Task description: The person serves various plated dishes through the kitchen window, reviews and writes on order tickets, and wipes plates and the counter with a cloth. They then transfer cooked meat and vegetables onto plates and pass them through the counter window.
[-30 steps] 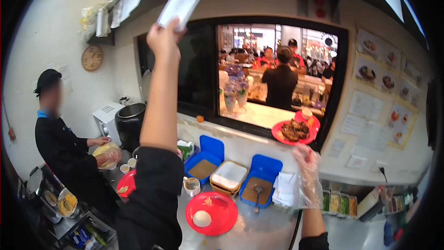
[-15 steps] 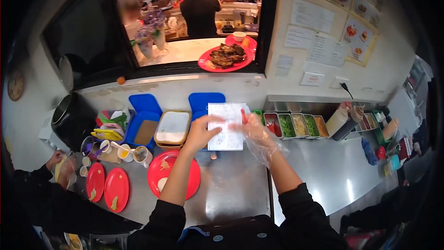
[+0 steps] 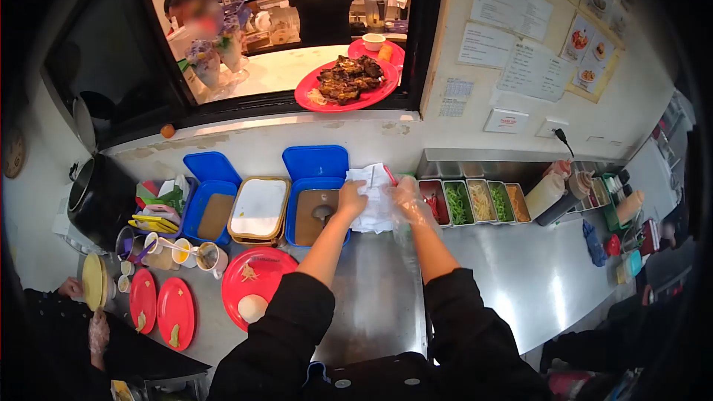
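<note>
Paper slips (image 3: 377, 209), red pen (image 3: 389, 174).
Slips now lower, beside blue tub (image 3: 291, 215), apparently gathered in one stack; left hand (image 3: 352, 199) at their edge, finger closure unclear; gloved right hand (image 3: 408, 199) grips pen.

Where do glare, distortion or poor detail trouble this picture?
Head view: bright glare streaks the right part of the steel counter; head view: the wide lens seems to skew the window frame, and black closes in at the corners; head view: the papers at the left hand look pale, any writing too faint to read.
</note>
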Motion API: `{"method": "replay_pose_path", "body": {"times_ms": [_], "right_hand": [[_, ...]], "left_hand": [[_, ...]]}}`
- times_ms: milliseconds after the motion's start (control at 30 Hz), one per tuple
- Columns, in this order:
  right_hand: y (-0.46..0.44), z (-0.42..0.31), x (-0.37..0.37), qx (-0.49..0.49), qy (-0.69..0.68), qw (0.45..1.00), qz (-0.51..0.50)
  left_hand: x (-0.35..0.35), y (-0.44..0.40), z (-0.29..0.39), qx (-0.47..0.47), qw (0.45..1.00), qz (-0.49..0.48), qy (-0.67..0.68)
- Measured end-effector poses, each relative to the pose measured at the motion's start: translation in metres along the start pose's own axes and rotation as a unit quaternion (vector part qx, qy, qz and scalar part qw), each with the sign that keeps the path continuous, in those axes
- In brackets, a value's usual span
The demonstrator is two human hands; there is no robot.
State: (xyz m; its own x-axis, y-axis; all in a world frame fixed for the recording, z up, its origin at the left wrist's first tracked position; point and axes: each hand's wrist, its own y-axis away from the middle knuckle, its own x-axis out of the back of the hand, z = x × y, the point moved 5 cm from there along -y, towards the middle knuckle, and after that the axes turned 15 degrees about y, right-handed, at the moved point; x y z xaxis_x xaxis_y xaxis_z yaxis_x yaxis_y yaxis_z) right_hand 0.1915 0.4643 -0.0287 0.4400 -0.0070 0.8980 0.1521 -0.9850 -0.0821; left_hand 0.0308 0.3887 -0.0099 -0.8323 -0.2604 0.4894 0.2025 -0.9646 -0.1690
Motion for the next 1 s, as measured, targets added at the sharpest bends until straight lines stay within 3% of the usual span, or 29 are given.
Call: {"method": "replay_pose_path", "body": {"times_ms": [33,100,167,233,300,333,367,433,500,567,600,633,700,767,800,833,900,933,967,1000], "right_hand": [[0.005,0.002,0.01,-0.004,0.003,1.0,-0.001],[0.03,-0.005,0.071,-0.01,-0.059,0.991,0.123],[0.042,-0.01,0.116,0.089,-0.099,0.971,0.199],[0.038,-0.012,0.124,0.071,-0.084,0.98,0.166],[0.034,-0.025,0.132,0.11,-0.108,0.962,0.224],[0.02,-0.019,0.119,0.098,-0.037,0.966,0.238],[0.007,-0.014,0.103,0.099,-0.038,0.965,0.24],[-0.025,0.005,0.052,0.075,0.116,0.973,0.186],[-0.031,0.01,0.035,0.101,0.103,0.96,0.241],[-0.034,0.017,0.027,-0.013,0.067,0.98,0.188],[-0.038,0.019,0.025,-0.047,0.095,0.988,0.114],[-0.026,0.015,0.044,-0.05,0.093,0.988,0.117],[0.023,-0.001,0.1,0.01,0.003,0.993,0.12],[0.088,0.02,0.124,-0.032,-0.184,0.956,0.225],[0.125,0.026,0.146,0.059,-0.02,0.96,0.273],[0.166,0.031,0.156,0.144,0.149,0.929,0.306],[0.246,0.074,0.165,0.067,0.083,0.956,0.274],[0.291,0.101,0.151,0.091,0.291,0.893,0.331],[0.332,0.128,0.133,0.105,0.491,0.789,0.354],[0.371,0.146,0.146,0.057,0.513,0.781,0.351]], "left_hand": [[0.0,0.012,0.003,0.001,1.0,-0.004,0.003],[0.027,0.042,0.041,-0.058,0.995,0.08,0.007],[0.053,0.052,0.061,-0.049,0.995,0.077,0.03],[0.079,0.04,0.061,-0.066,0.989,0.106,0.075],[0.102,0.033,0.077,-0.065,0.983,0.122,0.121],[0.108,0.035,0.085,-0.066,0.983,0.123,0.121],[0.113,0.036,0.095,-0.068,0.981,0.118,0.14],[0.12,0.044,0.108,-0.072,0.978,0.114,0.157],[0.115,0.069,0.113,-0.077,0.968,0.06,0.233],[0.116,0.097,0.111,-0.066,0.968,0.044,0.238],[0.115,0.114,0.108,-0.051,0.968,0.027,0.245],[0.118,0.131,0.107,-0.044,0.968,0.03,0.244],[0.12,0.17,0.102,-0.04,0.969,0.029,0.243],[0.113,0.205,0.093,0.014,0.968,0.014,0.252],[0.106,0.218,0.098,0.015,0.967,-0.001,0.253],[0.088,0.234,0.103,0.051,0.963,-0.067,0.256],[0.053,0.258,0.115,0.075,0.946,-0.175,0.263],[0.032,0.267,0.126,0.052,0.932,-0.238,0.27],[0.011,0.276,0.138,0.024,0.912,-0.304,0.275],[-0.008,0.284,0.145,0.007,0.895,-0.352,0.274]]}}
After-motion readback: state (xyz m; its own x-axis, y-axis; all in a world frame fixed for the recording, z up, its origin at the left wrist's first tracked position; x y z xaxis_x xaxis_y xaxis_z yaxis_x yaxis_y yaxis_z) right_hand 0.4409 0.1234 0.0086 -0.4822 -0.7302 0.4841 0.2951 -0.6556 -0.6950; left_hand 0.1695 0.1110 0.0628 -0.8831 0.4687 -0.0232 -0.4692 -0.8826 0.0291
